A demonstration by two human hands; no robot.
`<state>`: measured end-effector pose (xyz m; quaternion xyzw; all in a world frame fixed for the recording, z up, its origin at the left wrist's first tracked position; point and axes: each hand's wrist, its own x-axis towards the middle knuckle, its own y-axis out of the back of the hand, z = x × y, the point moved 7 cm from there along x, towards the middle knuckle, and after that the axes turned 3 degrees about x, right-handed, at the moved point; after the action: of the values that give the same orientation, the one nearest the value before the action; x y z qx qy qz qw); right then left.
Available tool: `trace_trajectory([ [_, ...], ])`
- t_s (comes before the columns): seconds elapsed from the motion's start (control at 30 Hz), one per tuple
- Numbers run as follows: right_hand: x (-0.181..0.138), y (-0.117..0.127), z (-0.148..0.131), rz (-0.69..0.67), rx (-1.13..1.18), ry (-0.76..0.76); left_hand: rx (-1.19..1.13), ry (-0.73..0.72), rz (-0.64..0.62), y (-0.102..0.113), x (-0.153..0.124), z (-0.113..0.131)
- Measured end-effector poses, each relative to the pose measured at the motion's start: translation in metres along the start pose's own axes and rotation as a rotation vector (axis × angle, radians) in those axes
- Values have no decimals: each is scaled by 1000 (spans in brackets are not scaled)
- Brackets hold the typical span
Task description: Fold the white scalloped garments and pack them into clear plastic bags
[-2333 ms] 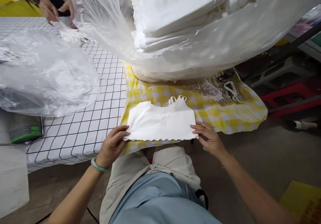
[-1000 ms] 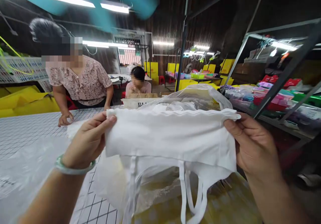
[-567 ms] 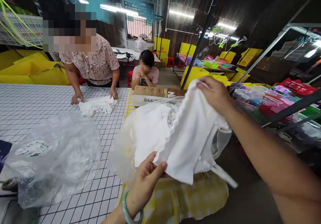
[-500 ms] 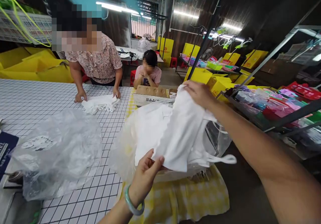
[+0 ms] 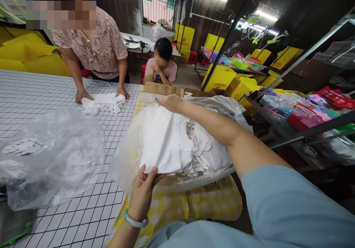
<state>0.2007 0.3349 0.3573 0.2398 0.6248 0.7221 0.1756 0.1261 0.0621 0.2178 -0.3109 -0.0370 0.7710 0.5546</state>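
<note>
A white strappy garment, seemingly a camisole (image 5: 161,138), lies flat over a stack of similar white garments (image 5: 215,153) with bunched straps. My left hand (image 5: 144,188), a pale green bangle on its wrist, pinches the near edge between thumb and fingers. At the far edge, my right hand (image 5: 172,103) is closed on the cloth, its fingertips partly hidden. The stack sits in a clear plastic bag (image 5: 124,166), whose edges spread around it.
A yellow checked cloth (image 5: 213,203) hangs under the bag. Crumpled clear plastic (image 5: 61,159) covers part of the grid-patterned table (image 5: 74,218). Across it, a co-worker's hands rest on white garments (image 5: 104,103). Another person sits behind a cardboard box (image 5: 161,89). Racks with colourful goods (image 5: 307,111) stand right.
The garment has gone from raised and tilted to lying flat on the stack. My right hand has moved left and forward with its far edge; the left keeps its pinch. The view has tipped downward.
</note>
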Motion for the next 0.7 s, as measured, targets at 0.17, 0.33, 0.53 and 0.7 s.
trace_trajectory([
  [0.17, -14, 19, 18, 128, 215, -102, 52, -16, 9, 0, 10, 7],
  [0.33, -52, 53, 30, 359, 502, -96, 60, -4, -45, -1, 11, 4],
  [0.53, -47, 47, 14, 157, 535, 7, -54, 18, 57, 4, 11, -10],
  [0.7, -6, 8, -5, -68, 129, -62, -139, -27, 18, -5, 9, -13],
])
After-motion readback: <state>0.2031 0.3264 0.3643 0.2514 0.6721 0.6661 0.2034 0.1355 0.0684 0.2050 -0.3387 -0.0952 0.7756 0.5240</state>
